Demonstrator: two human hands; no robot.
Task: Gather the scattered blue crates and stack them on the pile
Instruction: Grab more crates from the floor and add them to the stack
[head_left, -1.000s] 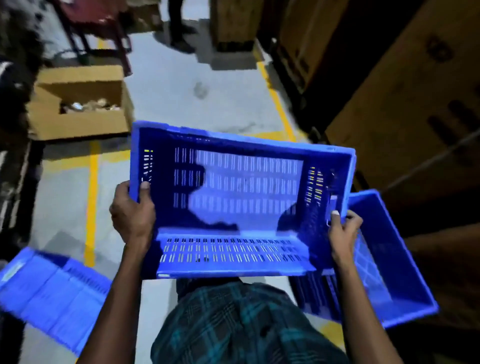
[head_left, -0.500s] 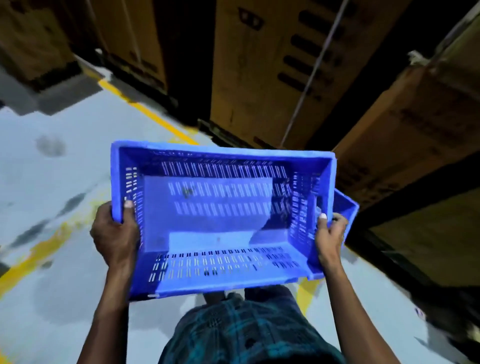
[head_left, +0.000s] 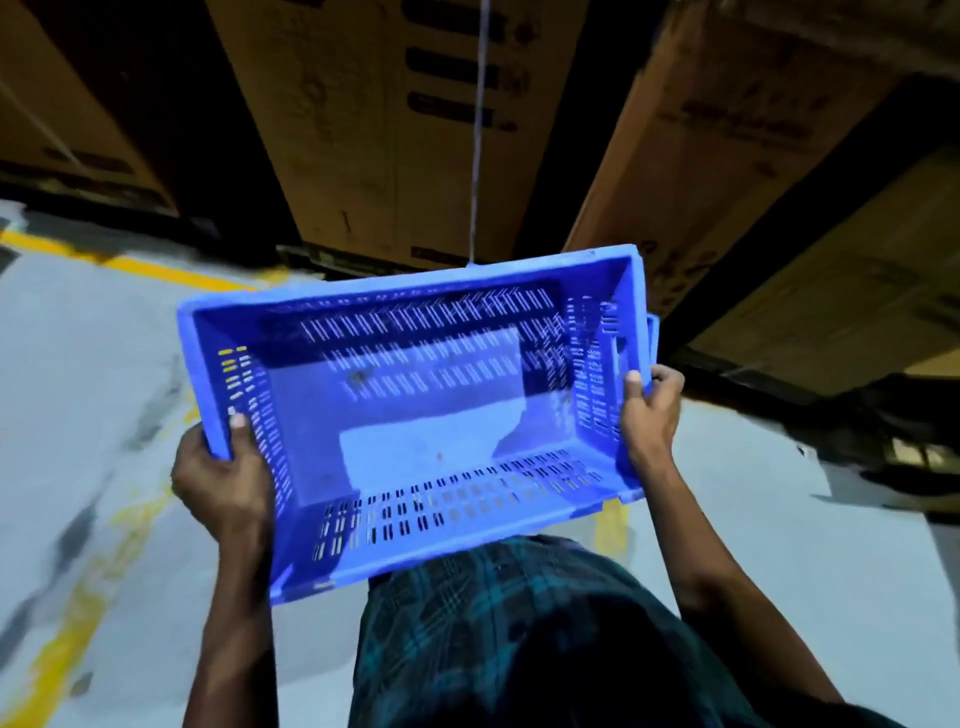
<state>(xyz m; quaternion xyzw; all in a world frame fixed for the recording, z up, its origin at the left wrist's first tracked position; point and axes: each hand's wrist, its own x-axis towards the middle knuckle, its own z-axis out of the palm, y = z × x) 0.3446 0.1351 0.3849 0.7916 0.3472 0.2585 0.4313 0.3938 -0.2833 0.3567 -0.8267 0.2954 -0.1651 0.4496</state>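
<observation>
While both hands carry it in front of the person's body, the blue crate (head_left: 415, 415) hangs in the air above the grey floor (head_left: 93, 364), tilted so its right end sits higher than its left. The left hand (head_left: 223, 480) has its grip closed on the crate's left short rim, thumb inside the slotted wall; the right hand (head_left: 649, 415) has its grip closed on the right short rim in the same way. The crate's open top faces the camera and its inside is bare. A sliver of a second blue edge (head_left: 653, 332) shows just behind the right rim. Tall cardboard cartons (head_left: 389, 130) stand beyond, past a yellow floor line (head_left: 156, 267).
</observation>
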